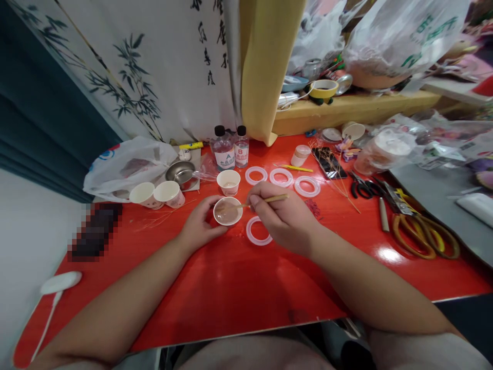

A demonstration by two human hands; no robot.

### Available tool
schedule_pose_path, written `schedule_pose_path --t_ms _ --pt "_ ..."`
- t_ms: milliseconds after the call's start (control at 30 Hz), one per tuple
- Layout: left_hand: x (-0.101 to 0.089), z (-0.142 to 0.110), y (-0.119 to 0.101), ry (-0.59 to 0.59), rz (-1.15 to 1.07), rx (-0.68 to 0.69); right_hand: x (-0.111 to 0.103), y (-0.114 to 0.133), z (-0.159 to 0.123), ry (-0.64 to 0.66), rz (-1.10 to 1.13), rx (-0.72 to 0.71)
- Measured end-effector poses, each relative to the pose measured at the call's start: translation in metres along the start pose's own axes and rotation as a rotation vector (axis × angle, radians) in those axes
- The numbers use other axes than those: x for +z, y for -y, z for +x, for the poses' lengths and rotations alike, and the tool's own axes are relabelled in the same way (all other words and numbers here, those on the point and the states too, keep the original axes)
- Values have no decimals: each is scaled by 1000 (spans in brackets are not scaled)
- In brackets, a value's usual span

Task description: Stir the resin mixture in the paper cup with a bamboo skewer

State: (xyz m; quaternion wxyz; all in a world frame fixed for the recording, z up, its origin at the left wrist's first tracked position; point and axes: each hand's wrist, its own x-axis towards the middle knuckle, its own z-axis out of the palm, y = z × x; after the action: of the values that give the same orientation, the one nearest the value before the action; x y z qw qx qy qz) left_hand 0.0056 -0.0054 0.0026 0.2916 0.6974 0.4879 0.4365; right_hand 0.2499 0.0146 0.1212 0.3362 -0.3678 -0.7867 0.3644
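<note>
My left hand (201,225) is wrapped round a white paper cup (228,222) that holds a clear, slightly cloudy liquid. In my right hand (283,218) a thin wooden stick (275,198) is pinched, its lower end dipped into the liquid. Under and beside my right hand lies a translucent pink ring mould (251,237). Further ring moulds, a left one (256,176), a middle one (281,178) and a right one (307,186), lie behind it. Another paper cup (228,183) stands just behind the held one, near bottles marked A (224,154) and B (241,150).
At left are two paper cups (169,194), a metal bowl (181,174) and a plastic bag (127,164). Large scissors (414,236), pliers (364,187), a phone (329,163) and dried stems (341,180) lie at right. The red table's (239,303) front edge is near my body.
</note>
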Motion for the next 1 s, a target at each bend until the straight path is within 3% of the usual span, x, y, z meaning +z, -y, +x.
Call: schedule_pose_path --t_ms 300,433,567,667,1000 --pt "2 -1 5 -8 -57 -18 3 -1 0 -35 -14 16" --pt "3 -2 7 -8 -73 -24 4 -1 -1 10 14 -32" --pt "4 -2 10 -19 -67 -12 3 -1 -1 -47 -63 -24" --pt "4 -3 12 -12 -73 -4 2 -1 -1 -5 -26 -7" --pt "3 -3 7 -18 -58 -13 0 1 0 -11 -8 -15"
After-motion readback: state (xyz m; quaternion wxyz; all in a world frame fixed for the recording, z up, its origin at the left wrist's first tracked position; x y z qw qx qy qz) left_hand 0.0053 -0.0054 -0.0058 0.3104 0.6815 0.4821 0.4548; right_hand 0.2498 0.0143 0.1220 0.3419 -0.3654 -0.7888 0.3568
